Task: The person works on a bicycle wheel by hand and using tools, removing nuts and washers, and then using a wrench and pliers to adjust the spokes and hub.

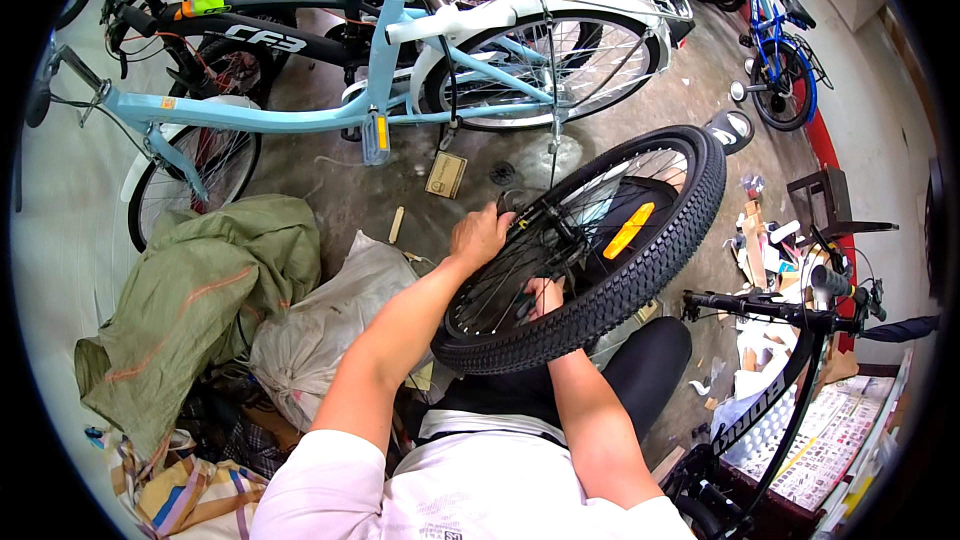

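A bicycle wheel [640, 285] with a knobby black tyre is tilted in front of me, above my lap. An orange reflector [628, 231] sits among its spokes. Beside the hub [568, 230], my left hand [482, 237] is closed around a dark part or tool that I cannot make out. My right hand [544, 296] reaches over the near side of the tyre, in among the spokes below the hub. Its fingers are bent round something dark, partly hidden by spokes and tyre.
A light blue bicycle [270, 120] and others stand across the back. A small cardboard box [446, 175] lies on the floor. Green cloth [215, 290] and a whitish sack [330, 325] are at left. Right are a black bicycle frame [765, 415], scraps and a blue bicycle [775, 40].
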### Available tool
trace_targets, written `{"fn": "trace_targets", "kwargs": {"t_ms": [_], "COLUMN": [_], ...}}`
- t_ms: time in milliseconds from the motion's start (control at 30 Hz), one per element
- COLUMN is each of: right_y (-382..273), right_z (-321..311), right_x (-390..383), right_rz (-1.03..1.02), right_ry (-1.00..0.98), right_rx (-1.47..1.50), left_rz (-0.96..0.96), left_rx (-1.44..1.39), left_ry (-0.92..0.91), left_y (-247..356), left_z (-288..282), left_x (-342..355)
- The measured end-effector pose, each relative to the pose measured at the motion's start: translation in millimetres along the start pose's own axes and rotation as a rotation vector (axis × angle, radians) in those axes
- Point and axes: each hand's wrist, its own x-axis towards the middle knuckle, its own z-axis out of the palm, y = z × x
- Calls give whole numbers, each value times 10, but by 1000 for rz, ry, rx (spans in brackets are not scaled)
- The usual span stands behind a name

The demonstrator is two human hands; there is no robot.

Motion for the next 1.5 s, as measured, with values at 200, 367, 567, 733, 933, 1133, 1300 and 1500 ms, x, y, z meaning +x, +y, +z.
{"fn": "trace_targets", "kwargs": {"t_ms": [200,367,567,733,933,1133,1300,1500], "right_y": [36,363,429,466,452,772,1114,839], "right_z": [15,-71,-155,17,-150,-3,-1328,253], "right_x": [38,436,606,554,611,987,2529,845], "right_rz": [-144,-210,-206,-186,-339,-312,-604,-43], "right_ry": [-72,-61,-68,72,-76,-120,-657,-479], "right_rx": [-177,-110,-9,61,-112,-78,676,805], "left_rz": [36,-18,-30,10,62,110,470,294], "left_rx": [-71,-39,20,60,35,116,78,269], "left_ry": [-15,-26,-21,-4,3,49,113,152], "left_y": [-112,-140,-95,4,-43,25,833,-108], "left_z": [64,65,7,-27,41,-46,138,-81], "left_x": [25,-7,-51,-81,-74,-165,28,-48]}}
